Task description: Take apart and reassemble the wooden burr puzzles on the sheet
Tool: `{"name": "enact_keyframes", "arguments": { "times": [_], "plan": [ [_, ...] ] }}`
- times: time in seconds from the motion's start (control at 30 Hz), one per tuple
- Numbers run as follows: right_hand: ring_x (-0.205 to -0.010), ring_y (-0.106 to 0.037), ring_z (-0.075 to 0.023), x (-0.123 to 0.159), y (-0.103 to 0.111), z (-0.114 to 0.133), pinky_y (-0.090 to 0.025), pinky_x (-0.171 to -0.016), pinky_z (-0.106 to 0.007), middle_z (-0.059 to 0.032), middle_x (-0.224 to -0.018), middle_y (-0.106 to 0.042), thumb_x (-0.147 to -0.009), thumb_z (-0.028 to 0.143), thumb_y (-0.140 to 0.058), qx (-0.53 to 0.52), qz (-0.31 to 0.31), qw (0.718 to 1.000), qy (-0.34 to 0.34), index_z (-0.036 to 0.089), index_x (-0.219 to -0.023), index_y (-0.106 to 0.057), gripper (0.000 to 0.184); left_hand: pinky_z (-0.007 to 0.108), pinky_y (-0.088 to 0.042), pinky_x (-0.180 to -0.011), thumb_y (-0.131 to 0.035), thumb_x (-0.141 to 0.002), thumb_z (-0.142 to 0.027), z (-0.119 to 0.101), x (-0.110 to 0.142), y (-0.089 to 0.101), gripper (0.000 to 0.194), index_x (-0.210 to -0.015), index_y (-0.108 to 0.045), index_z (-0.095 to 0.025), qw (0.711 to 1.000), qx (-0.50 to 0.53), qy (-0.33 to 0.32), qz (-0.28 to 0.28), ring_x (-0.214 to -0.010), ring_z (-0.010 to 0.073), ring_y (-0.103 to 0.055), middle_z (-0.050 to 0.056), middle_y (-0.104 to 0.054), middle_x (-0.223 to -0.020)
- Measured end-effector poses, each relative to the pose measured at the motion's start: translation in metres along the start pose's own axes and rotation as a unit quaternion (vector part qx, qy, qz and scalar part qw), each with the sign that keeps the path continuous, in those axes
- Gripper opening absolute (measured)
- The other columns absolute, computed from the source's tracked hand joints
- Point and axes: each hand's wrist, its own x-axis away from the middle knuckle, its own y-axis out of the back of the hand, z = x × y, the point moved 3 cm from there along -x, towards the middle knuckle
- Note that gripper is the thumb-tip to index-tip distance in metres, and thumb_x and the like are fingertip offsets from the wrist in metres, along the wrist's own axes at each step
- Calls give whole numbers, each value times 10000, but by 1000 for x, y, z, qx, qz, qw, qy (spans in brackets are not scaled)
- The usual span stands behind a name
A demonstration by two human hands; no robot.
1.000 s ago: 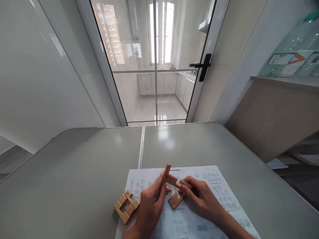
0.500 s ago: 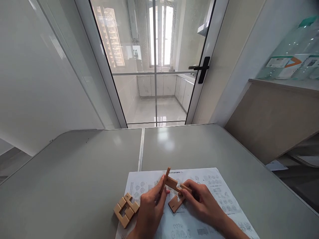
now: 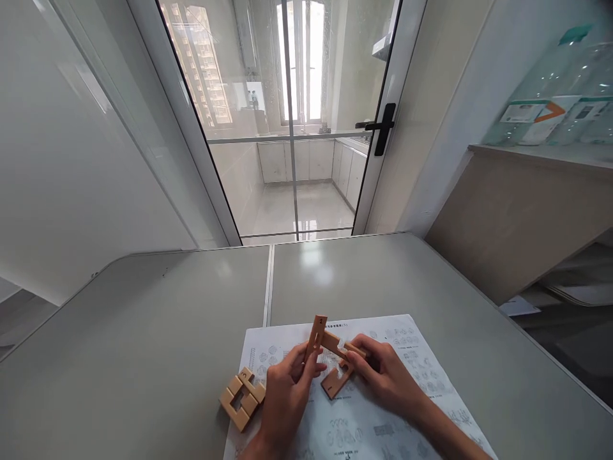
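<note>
Left hand (image 3: 286, 388) pinches a slotted wooden puzzle piece marked 2 (image 3: 318, 327), long axis steep, top tipped slightly right. A wooden bar (image 3: 332, 342) slopes from it down toward the right hand (image 3: 383, 370), which grips notched wooden pieces (image 3: 354, 350) — one marked 1 angles below its fingertips, over the printed sheet (image 3: 397, 415). Whether bar and slot interlock, I cannot tell. A block assembly (image 3: 242, 399) lies just beyond the left hand — the nearer one.

Location type: a home, by appearance. From where I stand, the indicators are: a glazed door (image 3: 290, 115) with black lever handle (image 3: 384, 130); beyond it, low pale cabinets (image 3: 275, 161) and a window (image 3: 313, 64), consistent with a kitchen; a high-rise facade (image 3: 198, 64) showing in the glass; large capped bottles (image 3: 534, 105) on a side shelf (image 3: 536, 155).
</note>
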Motion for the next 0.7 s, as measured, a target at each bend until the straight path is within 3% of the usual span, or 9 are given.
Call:
{"name": "enact_keyframes", "arguments": {
  "times": [0.4,0.7],
  "plan": [
    [-554,-413,-129,0,3,2,-303,-557,-274,43,-608,-500,-1048,543,-537,-30,11,999,6,202,-828,-571,407,396,-693,-857,-658,-969,-579,1,-1,1,470,-1225,-725,-191,999,22,23,-8,-919,292,-834,110,-819,-1164],
    [-545,-428,-124,-1,2,1,-304,-538,-266,37,-609,-532,-1051,502,-549,-35,20,999,10,209,-804,-539,384,353,-670,-892,-672,-979,-520,-2,1,0,461,-1324,-731,-221,1000,0,15,12,-943,271,-833,71,-839,-1117]
  ]
}}
